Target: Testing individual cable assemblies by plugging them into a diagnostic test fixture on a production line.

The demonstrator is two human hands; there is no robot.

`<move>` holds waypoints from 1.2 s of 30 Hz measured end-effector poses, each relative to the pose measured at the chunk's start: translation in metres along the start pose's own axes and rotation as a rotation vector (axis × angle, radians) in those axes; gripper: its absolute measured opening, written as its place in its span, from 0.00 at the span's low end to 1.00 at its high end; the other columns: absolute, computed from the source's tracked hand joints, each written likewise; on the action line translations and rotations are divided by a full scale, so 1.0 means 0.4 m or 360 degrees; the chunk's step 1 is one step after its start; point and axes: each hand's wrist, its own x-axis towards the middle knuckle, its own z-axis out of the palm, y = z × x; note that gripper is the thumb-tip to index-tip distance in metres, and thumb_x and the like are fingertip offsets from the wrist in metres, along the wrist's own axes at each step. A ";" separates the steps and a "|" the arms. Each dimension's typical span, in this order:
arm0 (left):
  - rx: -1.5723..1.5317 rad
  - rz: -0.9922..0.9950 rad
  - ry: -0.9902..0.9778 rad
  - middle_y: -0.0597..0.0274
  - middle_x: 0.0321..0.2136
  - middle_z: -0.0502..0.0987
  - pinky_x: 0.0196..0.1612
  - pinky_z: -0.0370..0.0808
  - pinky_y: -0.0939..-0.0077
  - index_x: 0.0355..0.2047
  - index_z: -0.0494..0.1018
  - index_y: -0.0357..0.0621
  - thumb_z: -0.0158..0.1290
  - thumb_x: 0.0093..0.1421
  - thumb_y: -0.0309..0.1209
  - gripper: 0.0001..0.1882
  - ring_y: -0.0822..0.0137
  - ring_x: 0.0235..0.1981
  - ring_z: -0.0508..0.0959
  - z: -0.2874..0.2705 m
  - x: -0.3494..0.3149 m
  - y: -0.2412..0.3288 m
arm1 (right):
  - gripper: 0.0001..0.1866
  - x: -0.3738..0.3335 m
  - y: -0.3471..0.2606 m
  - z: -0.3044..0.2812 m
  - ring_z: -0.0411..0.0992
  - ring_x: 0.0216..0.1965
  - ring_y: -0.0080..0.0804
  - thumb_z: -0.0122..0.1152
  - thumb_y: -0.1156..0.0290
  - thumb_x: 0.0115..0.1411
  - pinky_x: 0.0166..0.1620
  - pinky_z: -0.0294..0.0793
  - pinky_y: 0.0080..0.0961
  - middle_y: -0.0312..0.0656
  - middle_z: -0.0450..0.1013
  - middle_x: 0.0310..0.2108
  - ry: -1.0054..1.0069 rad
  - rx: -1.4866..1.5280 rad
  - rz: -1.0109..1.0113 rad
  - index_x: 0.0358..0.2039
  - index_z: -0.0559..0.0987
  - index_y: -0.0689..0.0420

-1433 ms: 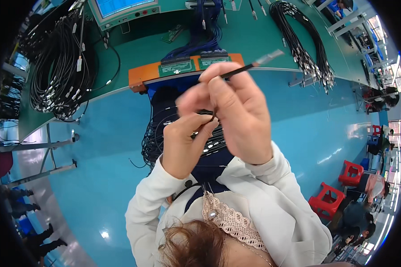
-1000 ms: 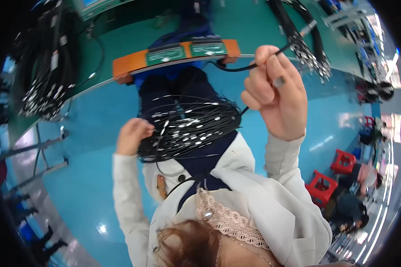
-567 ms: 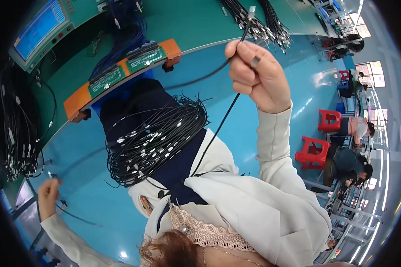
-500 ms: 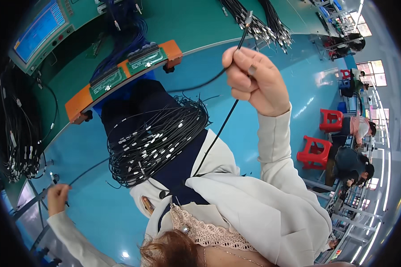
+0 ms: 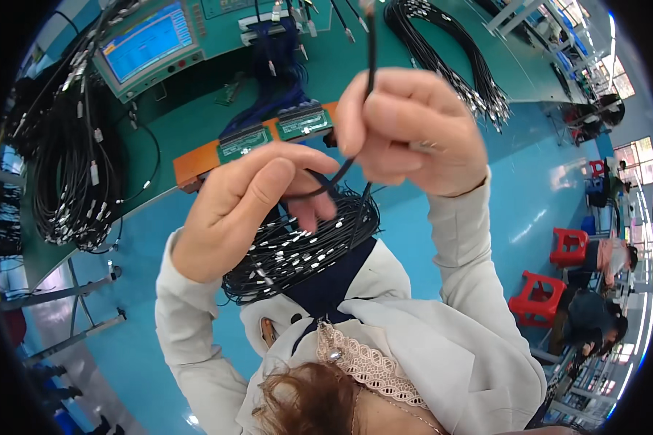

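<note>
Near the top middle, my right hand (image 5: 417, 130) is closed in a pinch on a black cable (image 5: 372, 54); the cable's upper end sticks up past the fingers to the frame's top edge. A bend of the same cable runs down into my left hand (image 5: 247, 199), whose fingers curve loosely around it, the index finger fairly straight. The two hands are close together, with a small gap between them. Below them a coiled bundle of black cables (image 5: 305, 250) with white tags lies on my lap, partly hidden by my left hand.
Ahead, a green table carries a monitor-like tester (image 5: 149, 47), an orange fixture (image 5: 196, 165) with green circuit boards (image 5: 305, 122), and blue wires (image 5: 276, 80). More cable bundles hang at the left (image 5: 80, 167) and lie at the far right (image 5: 450, 65). Red stools (image 5: 537, 299) and people are at right.
My left hand has come from the far lower left up beside my right hand, bringing its part of the cable along. The view has shifted, showing more of the table.
</note>
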 end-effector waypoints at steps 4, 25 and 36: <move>-0.0374 -0.0492 -0.0016 0.50 0.26 0.75 0.15 0.65 0.83 0.45 0.64 0.31 0.34 0.68 0.35 0.17 0.70 0.16 0.73 0.016 -0.031 0.150 | 0.15 0.027 -0.063 0.017 0.48 0.09 0.10 0.40 0.69 0.65 0.14 0.47 0.13 0.27 0.58 0.11 -0.0072 -0.0191 -0.0290 0.28 0.71 0.66; -0.0201 0.1116 0.2238 0.67 0.25 0.52 0.24 0.52 0.82 0.53 0.57 0.30 0.39 0.66 0.25 0.17 0.76 0.20 0.52 -0.139 -0.595 0.180 | 0.13 -0.317 -0.047 -0.397 0.45 0.15 0.14 0.45 0.64 0.66 0.17 0.42 0.15 0.28 0.52 0.15 0.1568 -0.0070 -0.0895 0.39 0.71 0.62; -0.0235 -0.0220 0.1492 0.77 0.16 0.53 0.20 0.50 0.87 0.49 0.64 0.41 0.43 0.65 0.39 0.17 0.83 0.17 0.52 -0.117 -0.379 -0.163 | 0.13 -0.127 0.338 -0.186 0.50 0.14 0.12 0.49 0.63 0.63 0.16 0.46 0.14 0.26 0.56 0.13 0.0975 -0.0018 0.0371 0.31 0.75 0.59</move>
